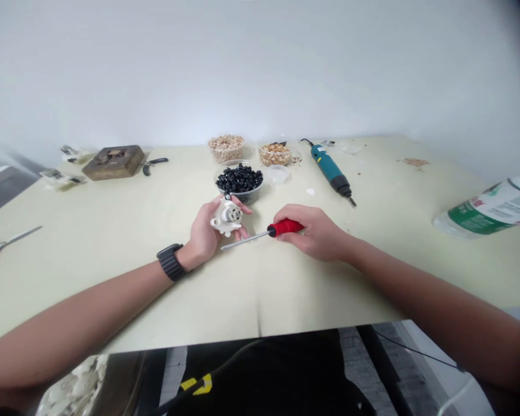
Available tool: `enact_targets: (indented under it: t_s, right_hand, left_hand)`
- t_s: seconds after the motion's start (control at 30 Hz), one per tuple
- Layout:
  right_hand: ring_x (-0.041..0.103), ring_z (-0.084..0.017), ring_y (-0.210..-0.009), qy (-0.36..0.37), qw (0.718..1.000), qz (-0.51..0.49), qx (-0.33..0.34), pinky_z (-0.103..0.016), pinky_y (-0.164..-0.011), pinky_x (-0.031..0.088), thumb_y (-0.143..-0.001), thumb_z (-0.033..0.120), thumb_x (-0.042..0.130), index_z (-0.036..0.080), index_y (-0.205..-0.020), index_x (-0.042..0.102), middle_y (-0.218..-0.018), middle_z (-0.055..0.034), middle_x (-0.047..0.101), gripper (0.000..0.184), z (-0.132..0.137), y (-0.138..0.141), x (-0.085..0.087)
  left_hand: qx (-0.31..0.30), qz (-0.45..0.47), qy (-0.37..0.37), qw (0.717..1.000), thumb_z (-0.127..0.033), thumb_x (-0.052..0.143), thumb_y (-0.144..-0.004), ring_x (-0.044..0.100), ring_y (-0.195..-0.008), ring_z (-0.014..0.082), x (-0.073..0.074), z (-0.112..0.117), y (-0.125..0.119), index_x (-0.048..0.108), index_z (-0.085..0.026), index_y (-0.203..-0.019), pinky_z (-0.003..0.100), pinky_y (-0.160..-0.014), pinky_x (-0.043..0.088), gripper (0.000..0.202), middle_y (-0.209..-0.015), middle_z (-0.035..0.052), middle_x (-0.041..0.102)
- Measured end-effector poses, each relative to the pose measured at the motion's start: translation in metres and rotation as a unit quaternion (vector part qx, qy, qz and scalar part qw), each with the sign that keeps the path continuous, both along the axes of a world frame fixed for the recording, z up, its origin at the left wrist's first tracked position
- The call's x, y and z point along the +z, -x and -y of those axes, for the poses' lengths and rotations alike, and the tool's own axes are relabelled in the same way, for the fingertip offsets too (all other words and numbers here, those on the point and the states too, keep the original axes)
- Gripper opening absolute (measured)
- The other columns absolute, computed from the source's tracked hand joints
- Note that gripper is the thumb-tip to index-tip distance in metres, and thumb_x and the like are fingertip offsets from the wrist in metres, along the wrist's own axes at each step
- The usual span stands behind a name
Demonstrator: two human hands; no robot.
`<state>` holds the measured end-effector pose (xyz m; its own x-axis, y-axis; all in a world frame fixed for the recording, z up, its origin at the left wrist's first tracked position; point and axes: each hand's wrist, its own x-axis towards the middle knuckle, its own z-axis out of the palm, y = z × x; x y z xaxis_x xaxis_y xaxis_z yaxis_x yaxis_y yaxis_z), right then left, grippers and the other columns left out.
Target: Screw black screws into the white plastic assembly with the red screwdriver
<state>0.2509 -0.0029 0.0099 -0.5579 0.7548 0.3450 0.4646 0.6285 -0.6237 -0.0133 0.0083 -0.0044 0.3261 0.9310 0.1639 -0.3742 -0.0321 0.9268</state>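
Note:
In my left hand rests a white plastic part with a round grey metal centre and a small black piece at its top. The fingers curl behind and around it. My right hand is closed on the red handle of a screwdriver. The screwdriver's metal shaft points left, and its tip lies just below the white part, apart from it. Right behind my left hand stands a clear bowl of small black pieces.
Behind are tubs of beige pieces and brass-coloured pieces. A teal power screwdriver lies right of them. At left are a brown metal block, black-handled pliers and another red-handled screwdriver. A bottle lies at right.

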Motion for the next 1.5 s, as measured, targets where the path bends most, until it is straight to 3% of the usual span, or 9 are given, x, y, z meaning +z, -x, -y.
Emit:
enact_targets:
  t_s: [0.27,0.43,0.57,0.77,1.03,1.27,1.5]
  right_hand:
    - [0.064,-0.018,-0.087,-0.027,0.996,-0.003,-0.086,-0.032,-0.081,0.047,-0.090,0.023,0.072,0.021,-0.100,0.070,-0.098,-0.0031,0.074,0.011,-0.009,-0.005,0.000]
    - [0.064,-0.019,-0.083,-0.033,0.987,-0.017,-0.155,-0.033,-0.078,0.046,-0.093,0.032,0.070,0.021,-0.105,0.070,-0.097,-0.0034,0.074,0.016,-0.013,-0.009,0.003]
    - [0.065,-0.020,-0.089,-0.036,0.994,0.000,-0.100,-0.034,-0.083,0.048,-0.091,0.028,0.071,0.022,-0.102,0.070,-0.102,-0.0046,0.075,0.012,-0.012,-0.010,0.004]
    - [0.064,-0.019,-0.086,-0.024,1.000,0.011,-0.011,-0.032,-0.078,0.049,-0.093,0.024,0.069,0.022,-0.102,0.070,-0.099,-0.0050,0.073,0.010,0.000,-0.002,0.005]
    - [0.065,-0.020,-0.087,-0.046,0.994,0.009,-0.096,-0.033,-0.081,0.047,-0.093,0.028,0.069,0.021,-0.103,0.070,-0.101,-0.0051,0.075,0.013,-0.012,-0.012,0.006]
    - [0.064,-0.019,-0.085,-0.032,0.995,0.011,-0.097,-0.032,-0.078,0.046,-0.094,0.029,0.068,0.022,-0.104,0.070,-0.099,-0.0043,0.075,0.013,-0.009,-0.009,0.007]
    - [0.063,-0.018,-0.081,-0.034,0.994,0.010,-0.104,-0.032,-0.076,0.045,-0.099,0.034,0.062,0.022,-0.104,0.071,-0.096,-0.0041,0.075,0.015,-0.008,-0.009,0.010]
  left_hand:
    - [-0.011,0.006,-0.008,1.000,-0.056,0.057,-0.092,0.072,-0.055,0.0221,0.001,-0.001,0.001,0.061,-0.016,-0.101,0.030,-0.044,0.054,0.042,-0.098,0.0119,0.078]
    - [-0.027,-0.016,-0.021,0.999,-0.061,0.060,-0.092,0.072,-0.055,0.0223,0.001,0.003,-0.001,0.060,-0.016,-0.104,0.030,-0.044,0.055,0.047,-0.097,0.0116,0.078]
    - [-0.031,-0.021,-0.014,0.999,-0.060,0.058,-0.093,0.073,-0.057,0.0225,0.001,0.004,-0.001,0.060,-0.016,-0.106,0.031,-0.045,0.055,0.046,-0.099,0.0124,0.078]
    - [0.002,-0.005,0.016,1.000,-0.055,0.054,-0.094,0.072,-0.056,0.0216,0.001,-0.001,0.001,0.062,-0.016,-0.102,0.032,-0.047,0.055,0.041,-0.101,0.0128,0.079]
    - [-0.027,-0.025,-0.012,0.999,-0.062,0.059,-0.093,0.072,-0.056,0.0216,0.001,0.004,-0.002,0.060,-0.015,-0.105,0.030,-0.045,0.056,0.048,-0.098,0.0121,0.077]
    - [-0.007,-0.038,-0.024,0.999,-0.062,0.060,-0.094,0.071,-0.056,0.0202,0.001,0.005,-0.002,0.059,-0.016,-0.106,0.031,-0.045,0.055,0.048,-0.100,0.0113,0.075]
    - [0.064,-0.076,-0.052,0.994,-0.040,0.069,-0.091,0.063,-0.063,0.0131,-0.002,0.008,-0.002,0.058,-0.021,-0.109,0.021,-0.043,0.046,0.029,-0.107,0.0055,0.068]
